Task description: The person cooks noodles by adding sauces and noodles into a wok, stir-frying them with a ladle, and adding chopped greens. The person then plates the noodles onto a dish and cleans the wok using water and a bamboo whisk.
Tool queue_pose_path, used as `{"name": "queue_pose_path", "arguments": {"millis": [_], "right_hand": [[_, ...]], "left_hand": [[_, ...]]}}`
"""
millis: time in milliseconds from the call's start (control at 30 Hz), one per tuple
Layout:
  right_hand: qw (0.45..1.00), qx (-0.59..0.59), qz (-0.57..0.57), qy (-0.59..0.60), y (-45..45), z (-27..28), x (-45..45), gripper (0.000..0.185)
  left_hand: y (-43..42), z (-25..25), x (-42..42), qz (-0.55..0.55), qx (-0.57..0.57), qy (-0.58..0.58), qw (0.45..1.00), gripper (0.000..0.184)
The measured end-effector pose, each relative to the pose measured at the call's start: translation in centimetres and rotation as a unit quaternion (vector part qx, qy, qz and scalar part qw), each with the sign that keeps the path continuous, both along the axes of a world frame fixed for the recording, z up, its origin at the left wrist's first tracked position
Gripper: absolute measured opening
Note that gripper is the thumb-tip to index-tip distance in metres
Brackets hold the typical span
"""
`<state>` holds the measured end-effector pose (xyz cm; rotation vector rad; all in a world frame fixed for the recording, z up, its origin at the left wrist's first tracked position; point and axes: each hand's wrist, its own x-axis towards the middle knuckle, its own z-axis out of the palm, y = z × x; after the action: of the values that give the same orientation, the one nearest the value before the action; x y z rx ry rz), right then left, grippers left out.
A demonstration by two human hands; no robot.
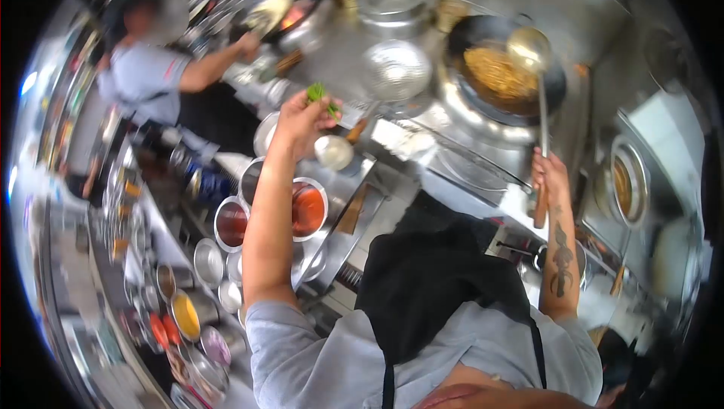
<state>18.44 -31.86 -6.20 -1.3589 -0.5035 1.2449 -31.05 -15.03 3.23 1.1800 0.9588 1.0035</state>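
Seemingly mid-cooking, steadiness needed: my left hand [300, 122] pinches greens [316, 93], 11 o'clock; right hand [553, 172] grips ladle [529, 50] over wok [471, 32], 1 o'clock.

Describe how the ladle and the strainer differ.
The ladle is gripped in the right hand, while the strainer lies unheld. The ladle's bowl is over the wok; the strainer is beside it. The ladle's bowl is smaller than the strainer's. Both have metal heads and wooden handles.
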Motion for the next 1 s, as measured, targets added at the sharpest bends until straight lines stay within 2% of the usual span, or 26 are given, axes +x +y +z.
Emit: {"name": "queue_pose_path", "arguments": {"millis": [167, 267, 333, 367, 467, 567, 667, 767, 867, 900, 967, 1000], "right_hand": [[0.999, 0.004, -0.032, -0.013, 0.3, 1.5, -0.8, 0.024], [0.998, 0.013, -0.054, 0.002, 1.2, 1.8, -1.3, 0.024], [0.998, 0.007, -0.066, 0.003, 1.8, 2.2, -1.7, 0.025], [0.997, 0.003, -0.078, 0.008, 2.1, 2.6, -2.1, 0.025], [0.997, -0.013, -0.081, 0.008, 2.7, 4.0, -2.5, 0.026], [0.995, -0.018, -0.093, 0.007, 3.1, 4.4, -2.3, 0.025], [0.993, -0.037, -0.116, -0.010, 3.1, 4.7, -2.1, 0.024], [0.992, -0.020, -0.126, -0.017, 3.1, 4.6, -1.1, 0.022], [0.993, -0.005, -0.118, -0.019, 2.5, 4.4, 0.1, 0.021], [0.993, 0.000, -0.116, -0.024, 2.2, 4.4, 0.5, 0.021], [0.993, 0.011, -0.110, -0.035, 1.6, 4.4, 1.3, 0.023], [0.993, 0.007, -0.111, -0.044, 1.3, 4.5, 1.8, 0.025]], "left_hand": [[10.5, 5.6, 16.1, -0.144, 0.072, -0.072, 0.984, 0.014], [14.8, 6.4, 24.9, -0.173, 0.033, -0.134, 0.975, 0.015], [20.4, 1.7, 30.4, -0.207, 0.088, 0.006, 0.974, 0.021], [21.4, 1.0, 32.9, -0.225, 0.038, 0.030, 0.973, 0.027], [22.4, 0.8, 38.0, -0.259, 0.054, 0.027, 0.964, 0.027], [25.1, 0.5, 41.4, -0.318, 0.026, 0.080, 0.944, 0.028], [25.8, -0.7, 43.6, -0.295, 0.190, 0.125, 0.928, 0.030], [26.7, -1.3, 45.0, -0.294, 0.194, 0.150, 0.924, 0.030], [24.9, 1.4, 44.8, -0.306, 0.162, 0.210, 0.915, 0.036], [25.5, 1.3, 45.3, -0.281, 0.278, 0.266, 0.879, 0.038], [27.7, 0.8, 46.8, -0.216, 0.491, 0.368, 0.759, 0.042], [26.4, 2.0, 46.3, -0.227, 0.451, 0.322, 0.801, 0.041]]}}
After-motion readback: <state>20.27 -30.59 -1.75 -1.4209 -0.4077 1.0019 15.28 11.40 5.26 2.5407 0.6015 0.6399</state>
